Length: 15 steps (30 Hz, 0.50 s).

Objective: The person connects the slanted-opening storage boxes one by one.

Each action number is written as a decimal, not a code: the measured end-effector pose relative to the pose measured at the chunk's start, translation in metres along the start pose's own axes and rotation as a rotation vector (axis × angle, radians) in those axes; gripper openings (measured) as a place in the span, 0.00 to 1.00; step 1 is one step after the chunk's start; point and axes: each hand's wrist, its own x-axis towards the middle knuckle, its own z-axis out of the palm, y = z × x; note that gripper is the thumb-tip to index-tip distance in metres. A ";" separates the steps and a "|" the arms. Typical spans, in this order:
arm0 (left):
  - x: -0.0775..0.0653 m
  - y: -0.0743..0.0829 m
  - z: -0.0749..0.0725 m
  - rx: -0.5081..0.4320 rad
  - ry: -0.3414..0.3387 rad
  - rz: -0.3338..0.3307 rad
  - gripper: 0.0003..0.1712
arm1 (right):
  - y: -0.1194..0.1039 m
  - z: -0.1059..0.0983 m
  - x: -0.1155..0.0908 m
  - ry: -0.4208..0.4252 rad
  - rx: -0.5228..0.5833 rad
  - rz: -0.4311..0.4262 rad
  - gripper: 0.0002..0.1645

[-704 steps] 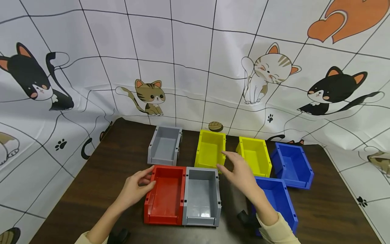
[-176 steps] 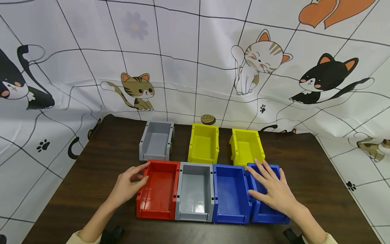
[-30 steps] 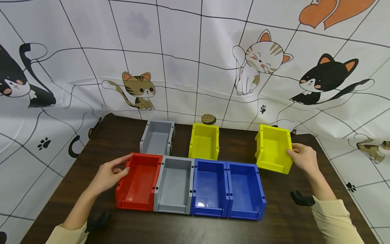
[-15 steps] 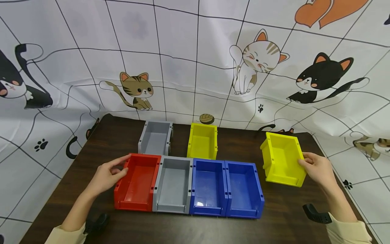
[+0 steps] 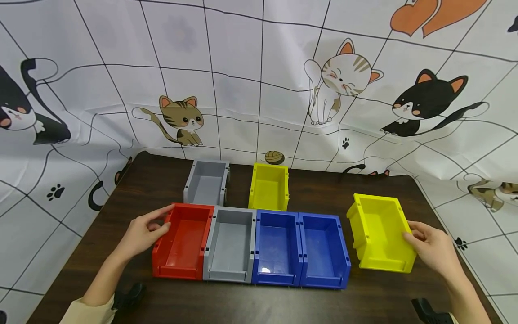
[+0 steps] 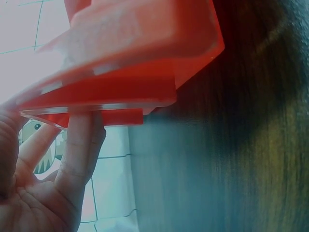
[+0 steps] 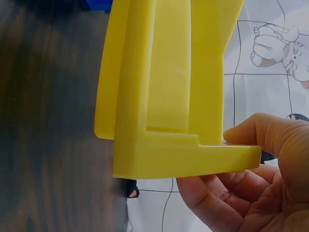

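In the head view, my left hand is at the left wall of a red storage bin, thumb and fingers pinching its rim. The left wrist view shows fingers tucked under that red edge. A grey bin, a blue bin and a second blue bin continue the row, side by side. To the right of the row, apart from it, my right hand grips a yellow storage bin by its right wall, thumb inside. Whether its base touches the table cannot be told.
Behind the row stand another grey bin and another yellow bin, with a gap between them. The dark wooden table ends at a white cat-print curtain at the back and sides.
My right hand has brought the yellow bin from the back right toward the front, to the right of the row. The left hand and the row have stayed nearly still.
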 end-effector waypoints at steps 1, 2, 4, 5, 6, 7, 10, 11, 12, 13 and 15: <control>0.000 0.000 0.000 0.002 0.002 0.001 0.29 | 0.000 0.001 -0.003 -0.002 -0.004 0.008 0.24; 0.000 0.000 0.000 0.002 0.003 0.001 0.29 | -0.001 0.002 -0.006 -0.002 -0.008 0.011 0.24; 0.001 -0.001 0.000 0.008 0.007 0.001 0.29 | -0.001 0.004 -0.011 -0.004 -0.001 0.019 0.23; 0.001 -0.001 0.000 0.012 0.010 0.001 0.29 | -0.001 0.005 -0.013 -0.002 0.000 0.018 0.23; 0.001 -0.001 0.000 0.014 0.011 0.003 0.29 | -0.001 0.005 -0.014 -0.001 0.004 0.017 0.23; 0.001 -0.001 0.000 0.017 0.012 0.005 0.29 | -0.001 0.006 -0.015 0.000 0.009 0.016 0.22; 0.001 -0.001 0.001 0.017 0.015 0.009 0.29 | -0.001 0.009 -0.018 0.003 0.018 0.013 0.21; 0.001 -0.001 0.001 0.016 0.015 0.009 0.29 | 0.000 0.010 -0.019 0.005 0.017 0.011 0.21; 0.000 -0.001 0.001 0.014 0.015 0.008 0.29 | 0.000 0.010 -0.020 0.005 0.018 0.010 0.21; 0.000 -0.001 0.001 0.013 0.016 0.008 0.29 | 0.000 0.011 -0.020 0.005 0.019 0.010 0.20; 0.000 0.000 0.001 0.012 0.016 0.006 0.29 | -0.001 0.013 -0.021 0.004 0.022 0.009 0.20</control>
